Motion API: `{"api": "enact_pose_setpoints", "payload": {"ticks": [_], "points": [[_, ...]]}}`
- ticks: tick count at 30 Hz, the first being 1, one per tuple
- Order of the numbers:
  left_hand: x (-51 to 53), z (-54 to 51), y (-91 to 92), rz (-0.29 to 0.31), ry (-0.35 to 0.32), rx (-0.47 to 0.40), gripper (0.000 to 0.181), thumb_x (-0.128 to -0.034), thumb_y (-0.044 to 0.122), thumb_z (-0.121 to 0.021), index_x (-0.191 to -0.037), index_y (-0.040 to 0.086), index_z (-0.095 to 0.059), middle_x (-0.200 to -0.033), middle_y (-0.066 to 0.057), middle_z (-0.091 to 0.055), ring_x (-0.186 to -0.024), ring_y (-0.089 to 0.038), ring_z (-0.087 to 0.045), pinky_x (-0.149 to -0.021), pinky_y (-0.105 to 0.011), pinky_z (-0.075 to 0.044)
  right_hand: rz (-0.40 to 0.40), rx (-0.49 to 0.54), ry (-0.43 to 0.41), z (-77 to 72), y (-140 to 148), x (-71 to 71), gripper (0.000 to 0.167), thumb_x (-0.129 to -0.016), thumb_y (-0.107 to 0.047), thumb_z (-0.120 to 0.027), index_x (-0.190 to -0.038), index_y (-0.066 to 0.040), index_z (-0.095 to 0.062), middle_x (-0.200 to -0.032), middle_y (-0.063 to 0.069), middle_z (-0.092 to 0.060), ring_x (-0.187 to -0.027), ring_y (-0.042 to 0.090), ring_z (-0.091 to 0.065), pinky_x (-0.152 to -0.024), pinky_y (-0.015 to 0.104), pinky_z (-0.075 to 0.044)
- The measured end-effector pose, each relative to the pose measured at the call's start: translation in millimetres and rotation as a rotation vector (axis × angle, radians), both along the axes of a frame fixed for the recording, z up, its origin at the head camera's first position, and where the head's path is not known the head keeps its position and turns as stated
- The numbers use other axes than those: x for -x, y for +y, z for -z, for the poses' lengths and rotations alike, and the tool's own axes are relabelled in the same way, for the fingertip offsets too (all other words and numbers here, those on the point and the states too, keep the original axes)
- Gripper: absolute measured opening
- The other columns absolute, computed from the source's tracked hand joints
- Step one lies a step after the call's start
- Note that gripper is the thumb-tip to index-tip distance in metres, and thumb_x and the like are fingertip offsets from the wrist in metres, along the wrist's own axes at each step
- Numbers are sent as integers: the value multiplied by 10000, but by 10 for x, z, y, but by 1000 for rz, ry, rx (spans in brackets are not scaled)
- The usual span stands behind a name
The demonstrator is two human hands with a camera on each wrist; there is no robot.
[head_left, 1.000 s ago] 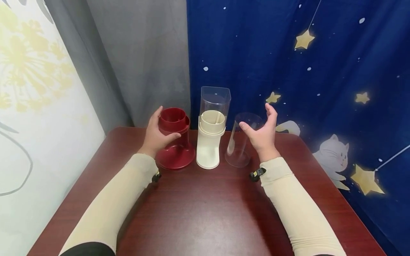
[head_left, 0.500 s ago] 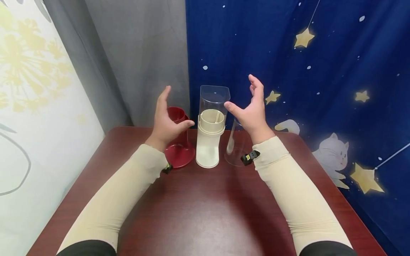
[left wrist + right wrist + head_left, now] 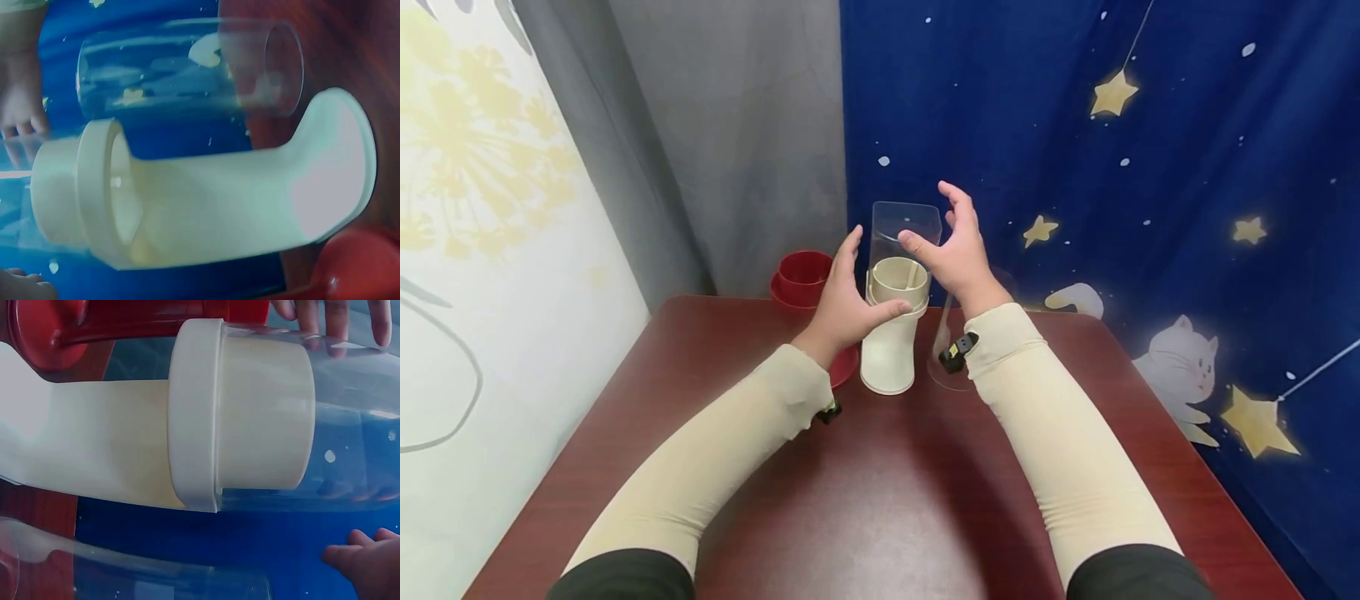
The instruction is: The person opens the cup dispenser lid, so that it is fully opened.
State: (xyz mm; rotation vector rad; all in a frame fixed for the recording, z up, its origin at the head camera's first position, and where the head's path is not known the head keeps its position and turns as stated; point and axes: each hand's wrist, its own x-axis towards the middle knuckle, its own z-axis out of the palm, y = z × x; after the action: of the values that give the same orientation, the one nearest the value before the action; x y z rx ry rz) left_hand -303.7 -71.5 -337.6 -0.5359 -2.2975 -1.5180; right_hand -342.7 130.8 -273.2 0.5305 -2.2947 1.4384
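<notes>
A cream plastic stand [image 3: 887, 358] with a round collar and curved foot stands upright on the table. A clear plastic container [image 3: 891, 217] rises around and above its collar. My left hand [image 3: 847, 310] is at its left side, thumb stretched across the front near the collar. My right hand [image 3: 958, 258] is at the right of the clear container, higher up, fingers spread. Neither hand grips anything; whether the left fingers touch is unclear. The right wrist view shows the left fingertips [image 3: 337, 325] beside the container and the right hand's fingers [image 3: 369, 556] apart from it.
A red stand [image 3: 803, 275] of similar build is on the left, partly hidden by my left arm. To the right stands a clear cylinder [image 3: 187, 69], partly behind my right wrist. Behind the brown table [image 3: 865, 517] hang grey and blue curtains [image 3: 1015, 108].
Both hands have moved inward from the red stand and the clear cylinder to either side of the cream stand. The right hand also rose. The objects have stayed in place.
</notes>
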Motion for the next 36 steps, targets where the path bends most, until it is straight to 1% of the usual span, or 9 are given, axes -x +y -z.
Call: {"api": "enact_pose_setpoints", "payload": {"ticks": [3,7,9,12,15,20,26,31,36], "points": [[10,51,81,-2,-51,1,1253,-774,461,-920,-1700,296,-92,-1756,-11,-189,-1611,-295,-228,-1230,-631,-329,-13,-31,-25,12,-29,45,961,-866,-416,-855,-1645,-275,-311,-1709,92,-251,-1535,344,-383,-1197,540,-424],[47,159,155,9,-79,6,1293,-765,489,-920,-1704,254,-64,-1741,-56,-217,-1553,-298,-328,-1193,-553,-424,-13,-38,-56,56,-47,64,943,-847,-400,-882,-1623,-250,-367,-1641,120,-342,-1415,286,-515,-1153,469,-482],[67,220,180,19,-84,-2,1301,-766,469,-924,-1704,236,-54,-1723,-73,-245,-1509,-288,-377,-1169,-520,-460,-25,-18,-73,95,-52,66,899,-850,-372,-888,-1593,-215,-406,-1602,119,-401,-1371,263,-556,-1148,441,-492],[102,303,202,20,-94,-8,1317,-761,447,-932,-1704,217,-42,-1706,-85,-269,-1475,-276,-405,-1152,-512,-478,-58,42,-91,163,-70,68,832,-863,-317,-884,-1546,-164,-435,-1561,109,-492,-1340,258,-596,-1132,432,-510],[149,379,224,8,-110,-1,1335,-758,456,-932,-1705,207,-25,-1712,-78,-257,-1487,-274,-392,-1160,-513,-471,-78,108,-90,215,-100,65,803,-865,-276,-876,-1524,-149,-435,-1545,97,-540,-1324,260,-606,-1120,436,-518],[228,481,255,-17,-109,-23,1368,-744,444,-939,-1704,225,11,-1734,-79,-217,-1494,-276,-395,-1178,-492,-456,-72,145,-63,273,-163,76,793,-853,-279,-860,-1513,-155,-439,-1545,115,-516,-1312,280,-582,-1099,467,-522],[320,548,266,-47,-101,-53,1396,-720,434,-953,-1702,272,25,-1741,-62,-206,-1498,-283,-391,-1196,-507,-433,-77,186,-49,300,-220,113,773,-852,-229,-844,-1504,-137,-440,-1537,136,-511,-1312,301,-564,-1092,477,-514],[394,570,263,-35,-107,-74,1400,-714,419,-964,-1699,307,25,-1736,-57,-222,-1505,-288,-386,-1191,-525,-435,-84,192,-63,279,-216,111,769,-854,-155,-817,-1513,-87,-428,-1557,185,-483,-1369,359,-512,-1133,524,-472],[460,593,266,-1,-94,-93,1430,-687,384,-985,-1695,338,29,-1743,-21,-215,-1510,-267,-387,-1191,-509,-438,-74,181,-54,284,-180,112,764,-852,-195,-825,-1507,-121,-438,-1561,144,-490,-1397,324,-490,-1150,519,-457]]}}
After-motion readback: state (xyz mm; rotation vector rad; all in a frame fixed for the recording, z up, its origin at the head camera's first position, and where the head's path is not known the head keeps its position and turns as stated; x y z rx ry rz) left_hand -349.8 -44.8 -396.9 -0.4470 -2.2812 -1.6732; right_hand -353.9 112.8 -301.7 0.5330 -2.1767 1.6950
